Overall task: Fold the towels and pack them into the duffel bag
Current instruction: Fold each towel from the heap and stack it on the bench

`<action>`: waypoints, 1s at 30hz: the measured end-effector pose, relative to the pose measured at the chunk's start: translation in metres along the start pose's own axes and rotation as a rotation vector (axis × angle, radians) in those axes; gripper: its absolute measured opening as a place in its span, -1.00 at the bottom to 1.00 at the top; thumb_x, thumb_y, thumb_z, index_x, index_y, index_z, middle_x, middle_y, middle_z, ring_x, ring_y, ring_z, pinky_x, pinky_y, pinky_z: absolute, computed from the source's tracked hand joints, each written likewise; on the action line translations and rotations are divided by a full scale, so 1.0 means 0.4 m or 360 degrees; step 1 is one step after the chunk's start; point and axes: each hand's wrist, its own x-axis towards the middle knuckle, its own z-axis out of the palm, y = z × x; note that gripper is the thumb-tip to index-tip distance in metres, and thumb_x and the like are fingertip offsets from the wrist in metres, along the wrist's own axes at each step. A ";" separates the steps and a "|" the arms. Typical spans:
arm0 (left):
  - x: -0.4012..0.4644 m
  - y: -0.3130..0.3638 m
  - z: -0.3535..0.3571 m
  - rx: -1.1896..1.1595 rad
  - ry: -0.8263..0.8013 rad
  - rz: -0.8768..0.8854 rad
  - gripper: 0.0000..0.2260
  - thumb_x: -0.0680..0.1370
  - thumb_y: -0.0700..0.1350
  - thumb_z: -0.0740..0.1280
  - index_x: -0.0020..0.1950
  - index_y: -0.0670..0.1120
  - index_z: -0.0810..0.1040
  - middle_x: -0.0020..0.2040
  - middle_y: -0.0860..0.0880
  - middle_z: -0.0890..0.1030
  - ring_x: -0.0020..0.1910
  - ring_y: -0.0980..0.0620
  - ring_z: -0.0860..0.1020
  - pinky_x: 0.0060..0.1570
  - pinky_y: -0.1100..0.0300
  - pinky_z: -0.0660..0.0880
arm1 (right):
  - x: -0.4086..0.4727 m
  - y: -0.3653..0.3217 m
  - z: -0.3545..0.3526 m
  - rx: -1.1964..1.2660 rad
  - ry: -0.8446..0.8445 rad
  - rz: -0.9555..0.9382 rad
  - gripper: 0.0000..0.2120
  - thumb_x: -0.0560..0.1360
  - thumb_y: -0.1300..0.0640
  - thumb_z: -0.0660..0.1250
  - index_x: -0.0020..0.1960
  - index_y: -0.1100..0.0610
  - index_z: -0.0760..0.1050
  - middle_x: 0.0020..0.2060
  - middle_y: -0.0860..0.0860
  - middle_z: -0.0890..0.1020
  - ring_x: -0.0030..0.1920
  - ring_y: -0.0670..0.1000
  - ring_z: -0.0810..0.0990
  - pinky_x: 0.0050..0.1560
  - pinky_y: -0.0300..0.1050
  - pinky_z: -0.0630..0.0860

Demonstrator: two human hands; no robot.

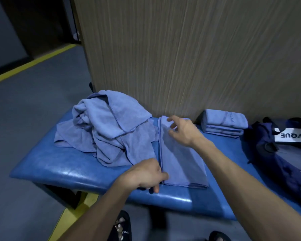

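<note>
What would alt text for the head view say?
Two hands work a half-folded towel on a blue bench: the left hand at its near corner, the right hand at its far end. An unfolded pile, a folded stack and a duffel bag sit alongside.

A blue padded counter (63,173) with a glossy vinyl top stands against a wood-grain panel wall (189,54). Dark legs support it from below. The floor (30,105) is grey, marked by a yellow stripe (33,64) running diagonally at upper left. Two dark sandals (120,226) are visible at the lower edge, beneath the counter's near side.
</note>
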 end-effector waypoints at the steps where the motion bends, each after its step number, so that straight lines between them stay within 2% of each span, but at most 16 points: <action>1: -0.004 0.000 0.001 0.0029 -0.0003 -0.0004 -0.70 0.57 0.06 0.26 -0.24 -0.10 0.56 -0.42 0.01 0.65 -0.53 0.02 0.41 -0.56 0.33 0.30 | -0.047 0.021 0.001 0.0004 -0.0046 -0.0085 -0.60 0.60 0.05 0.31 0.41 0.10 0.43 0.21 0.09 0.62 0.22 0.14 0.57 0.23 -0.03 0.46; 4: -0.004 -0.007 0.001 0.0052 -0.0009 -0.0015 -0.67 0.58 0.07 0.26 -0.26 -0.11 0.56 -0.41 0.02 0.66 -0.53 0.01 0.42 -0.51 0.31 0.35 | -0.183 0.092 0.020 -0.0125 -0.0116 -0.0304 -0.51 0.61 -0.06 0.30 0.47 0.13 0.40 0.36 0.11 0.53 0.36 0.14 0.48 0.34 -0.18 0.31; 5: -0.005 -0.009 0.000 0.0042 -0.0026 -0.0016 -0.67 0.59 0.08 0.27 -0.25 -0.11 0.56 -0.42 0.02 0.66 -0.53 0.01 0.42 -0.48 0.29 0.36 | -0.227 0.113 0.030 -0.0187 -0.0153 -0.0321 -0.41 0.61 -0.20 0.21 0.52 0.12 0.35 0.45 0.12 0.44 0.46 0.13 0.39 0.42 -0.20 0.22; 7: -0.007 -0.014 0.002 0.0020 -0.0059 -0.0006 -0.66 0.62 0.09 0.27 -0.24 -0.10 0.54 -0.44 0.04 0.64 -0.53 0.01 0.40 -0.42 0.24 0.38 | -0.306 0.155 0.060 -0.0322 -0.0222 -0.0360 -0.19 0.54 -0.47 -0.17 0.63 -0.03 0.13 0.63 0.04 0.11 0.62 0.06 0.07 0.55 -0.13 -0.02; 8: -0.008 -0.016 0.004 0.0016 -0.0064 0.0008 -0.66 0.63 0.09 0.27 -0.25 -0.09 0.52 -0.46 0.05 0.63 -0.52 0.01 0.39 -0.40 0.21 0.37 | -0.339 0.177 0.075 -0.0404 -0.0243 -0.0383 -0.16 0.49 -0.49 -0.32 0.65 -0.11 -0.01 0.64 -0.04 -0.06 0.63 0.00 -0.10 0.57 -0.11 -0.13; 10: -0.013 -0.018 0.005 0.0069 -0.0038 0.0028 -0.66 0.65 0.10 0.26 -0.23 -0.08 0.51 -0.48 0.07 0.61 -0.50 0.02 0.40 -0.35 0.20 0.38 | -0.388 0.210 0.095 -0.0499 -0.0224 -0.0412 -0.25 0.50 -0.44 -0.42 0.63 -0.20 -0.19 0.61 -0.16 -0.26 0.60 -0.09 -0.31 0.58 -0.09 -0.25; 12: -0.022 -0.014 0.007 0.0190 0.0015 0.0022 -0.65 0.66 0.11 0.25 -0.24 -0.06 0.51 -0.46 0.08 0.62 -0.44 0.05 0.47 -0.24 0.18 0.43 | -0.417 0.221 0.098 -0.0531 -0.0197 -0.0397 -0.31 0.53 -0.42 -0.42 0.61 -0.22 -0.25 0.59 -0.18 -0.31 0.58 -0.11 -0.37 0.59 -0.05 -0.26; 14: -0.029 -0.006 0.008 0.0332 0.0070 -0.0017 -0.63 0.66 0.12 0.22 -0.25 -0.07 0.51 -0.32 0.02 0.68 -0.31 0.04 0.56 -0.10 0.15 0.48 | -0.433 0.228 0.104 -0.0552 -0.0189 -0.0392 -0.34 0.56 -0.41 -0.38 0.61 -0.21 -0.28 0.59 -0.19 -0.32 0.57 -0.11 -0.39 0.59 -0.02 -0.25; 17: -0.043 0.003 0.008 0.0682 0.0398 -0.0020 -0.69 0.62 0.16 0.23 -0.16 -0.03 0.44 0.00 -0.02 0.67 0.04 -0.08 0.61 0.02 0.08 0.49 | -0.455 0.229 0.116 -0.0503 -0.0134 -0.0387 -0.37 0.60 -0.38 -0.26 0.62 -0.22 -0.24 0.60 -0.21 -0.29 0.59 -0.11 -0.34 0.59 -0.01 -0.23; 18: -0.049 0.004 0.010 0.0710 0.0553 0.0099 -0.73 0.60 0.17 0.26 -0.12 -0.01 0.42 0.01 0.04 0.64 0.07 -0.06 0.58 -0.02 0.08 0.46 | -0.458 0.230 0.120 -0.0469 -0.0113 -0.0387 -0.37 0.61 -0.38 -0.23 0.62 -0.23 -0.19 0.61 -0.22 -0.24 0.60 -0.10 -0.29 0.60 0.00 -0.20; 20: -0.054 0.003 0.018 0.0588 0.0745 0.0557 -0.79 0.55 0.17 0.33 -0.06 0.06 0.41 -0.04 0.14 0.54 0.03 0.04 0.52 -0.05 0.10 0.44 | -0.460 0.227 0.124 -0.0428 -0.0052 -0.0395 -0.38 0.62 -0.38 -0.14 0.63 -0.23 -0.05 0.63 -0.19 -0.08 0.63 -0.04 -0.09 0.61 0.04 -0.05; 22: -0.049 -0.009 0.036 0.0607 0.0685 0.0901 -0.75 0.51 0.20 0.38 0.07 0.13 0.44 0.05 0.18 0.45 0.07 0.09 0.43 0.04 0.15 0.42 | -0.456 0.226 0.123 -0.0414 0.0114 -0.0468 -0.43 0.62 -0.33 0.03 0.57 -0.16 0.25 0.58 -0.11 0.25 0.52 0.05 0.31 0.49 0.07 0.29; 24: -0.032 -0.026 0.057 0.0749 0.0570 0.0961 -0.63 0.47 0.25 0.37 0.20 0.14 0.44 0.15 0.18 0.40 0.13 0.10 0.38 0.13 0.16 0.40 | -0.448 0.223 0.117 -0.0392 0.0327 -0.0577 -0.53 0.59 -0.25 0.18 0.39 -0.06 0.48 0.40 -0.06 0.49 0.24 0.10 0.58 0.21 0.02 0.55; 27: -0.015 -0.047 0.070 0.0815 0.0565 0.0940 -0.55 0.44 0.31 0.37 0.25 0.17 0.41 0.19 0.20 0.37 0.16 0.11 0.35 0.15 0.16 0.37 | -0.445 0.207 0.105 -0.0365 0.0465 -0.0667 -0.73 0.53 -0.13 0.26 0.15 -0.05 0.56 0.17 -0.09 0.54 -0.12 0.09 0.61 -0.16 -0.01 0.61; 28: -0.012 -0.051 0.071 0.0817 0.0579 0.0954 -0.55 0.45 0.31 0.37 0.25 0.17 0.41 0.19 0.20 0.38 0.15 0.12 0.36 0.14 0.17 0.37 | -0.444 0.203 0.104 -0.0349 0.0460 -0.0675 -0.77 0.52 -0.09 0.26 0.12 -0.06 0.55 0.15 -0.11 0.53 -0.16 0.08 0.59 -0.21 -0.02 0.60; 30: -0.007 -0.056 0.074 0.0810 0.0637 0.1009 -0.62 0.49 0.25 0.37 0.24 0.16 0.44 0.18 0.20 0.41 0.13 0.11 0.39 0.13 0.15 0.42 | -0.446 0.203 0.103 -0.0160 0.0409 -0.0645 -0.79 0.49 -0.01 0.31 0.12 -0.08 0.56 0.16 -0.15 0.52 -0.11 0.02 0.60 -0.13 -0.11 0.58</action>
